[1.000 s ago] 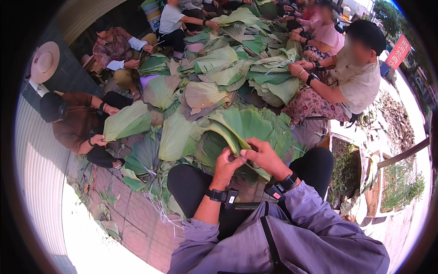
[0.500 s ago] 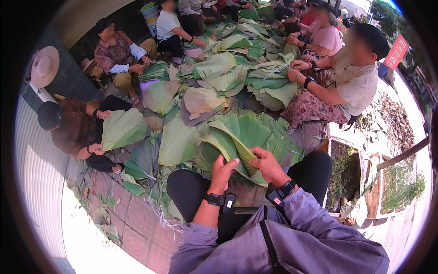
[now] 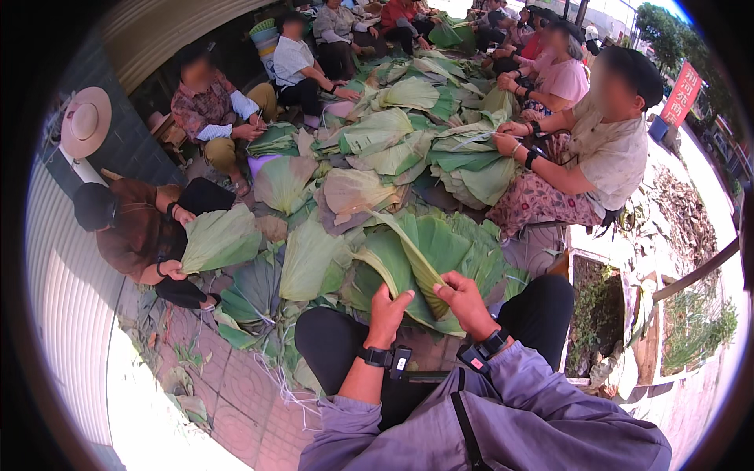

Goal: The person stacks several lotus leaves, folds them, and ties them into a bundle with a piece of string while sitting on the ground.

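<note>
My left hand (image 3: 386, 317) grips the near edge of a large green lotus leaf, thumb on top. Across from it, my right hand (image 3: 469, 304) pinches a folded, yellow-green part of a lotus leaf (image 3: 420, 263), whose fold stands up between the hands. More leaves fan out beyond and beneath it in a green layered stack (image 3: 483, 251); whether both hands hold the same leaf, I cannot tell. Just left of this stack lies a paler folded leaf (image 3: 310, 263). Both wrists wear black straps with small boxes.
A long heap of lotus leaves (image 3: 385, 145) runs away from me, with several people seated along both sides. At near left a person's hand (image 3: 172, 269) holds a pale leaf. White string (image 3: 287, 388) trails over the paving. A planter box (image 3: 593, 314) stands at right.
The view has shifted slightly, so the scene sits a little lower. My hands keep their hold on the leaf, and its upright fold looks slightly more spread from the left part.
</note>
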### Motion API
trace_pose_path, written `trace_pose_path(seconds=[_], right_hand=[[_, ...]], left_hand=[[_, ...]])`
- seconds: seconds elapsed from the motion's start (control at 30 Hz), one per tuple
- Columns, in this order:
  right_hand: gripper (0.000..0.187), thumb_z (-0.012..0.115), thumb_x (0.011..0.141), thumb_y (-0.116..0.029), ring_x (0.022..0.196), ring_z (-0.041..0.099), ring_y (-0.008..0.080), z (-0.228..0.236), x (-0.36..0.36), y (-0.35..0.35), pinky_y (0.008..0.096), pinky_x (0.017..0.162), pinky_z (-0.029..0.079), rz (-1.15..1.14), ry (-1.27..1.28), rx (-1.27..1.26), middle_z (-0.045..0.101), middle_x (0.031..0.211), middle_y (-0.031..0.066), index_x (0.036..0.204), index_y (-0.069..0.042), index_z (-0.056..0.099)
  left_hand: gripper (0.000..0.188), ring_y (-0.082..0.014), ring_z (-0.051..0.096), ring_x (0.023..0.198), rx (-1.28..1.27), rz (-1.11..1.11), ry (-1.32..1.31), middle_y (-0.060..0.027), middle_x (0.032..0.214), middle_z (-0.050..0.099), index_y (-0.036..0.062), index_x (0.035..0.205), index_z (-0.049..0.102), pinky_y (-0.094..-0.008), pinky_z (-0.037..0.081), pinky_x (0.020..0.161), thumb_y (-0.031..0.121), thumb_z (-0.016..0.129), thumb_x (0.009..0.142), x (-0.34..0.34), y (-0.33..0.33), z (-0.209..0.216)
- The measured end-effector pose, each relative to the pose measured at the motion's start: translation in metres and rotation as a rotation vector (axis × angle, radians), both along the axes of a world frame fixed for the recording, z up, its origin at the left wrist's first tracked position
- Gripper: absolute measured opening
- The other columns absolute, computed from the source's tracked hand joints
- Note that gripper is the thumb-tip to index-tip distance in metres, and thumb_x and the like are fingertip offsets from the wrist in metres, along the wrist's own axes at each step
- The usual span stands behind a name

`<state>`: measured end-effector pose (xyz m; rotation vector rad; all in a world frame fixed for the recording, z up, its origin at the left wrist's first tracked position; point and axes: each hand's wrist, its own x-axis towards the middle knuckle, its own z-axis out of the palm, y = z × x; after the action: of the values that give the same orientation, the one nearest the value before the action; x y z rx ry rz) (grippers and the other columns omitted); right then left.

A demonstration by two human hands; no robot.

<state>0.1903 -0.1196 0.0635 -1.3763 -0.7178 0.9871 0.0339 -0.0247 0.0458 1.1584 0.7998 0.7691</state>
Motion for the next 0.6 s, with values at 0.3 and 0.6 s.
trace_pose_path(seconds=[0.3,0.6], right_hand=[[0.014,0.064,0.09,-0.006,0.076,0.052,0.0072,0.005,-0.007,0.001,0.0247,0.069,0.043,-0.091,-0.173,0.109,0.058,0.083,-0.002,0.102,0.001,0.063],[0.022,0.064,0.089,-0.005,0.088,0.054,0.0121,0.011,-0.023,0.0,0.0273,0.081,0.045,0.001,-0.258,0.111,0.059,0.092,0.0039,0.11,0.002,0.063]], left_hand=[[0.029,-0.0142,0.061,0.085,0.051,0.097,-0.056,-0.0083,0.098,0.067,-0.0044,0.108,0.059,-0.0304,0.05,0.077,0.004,0.069,0.082,0.0,0.0,-0.002],[0.023,-0.0135,0.061,0.081,0.13,0.244,-0.04,-0.0096,0.094,0.066,-0.004,0.097,0.055,-0.0301,0.05,0.073,0.003,0.071,0.082,0.003,0.0,-0.001]])
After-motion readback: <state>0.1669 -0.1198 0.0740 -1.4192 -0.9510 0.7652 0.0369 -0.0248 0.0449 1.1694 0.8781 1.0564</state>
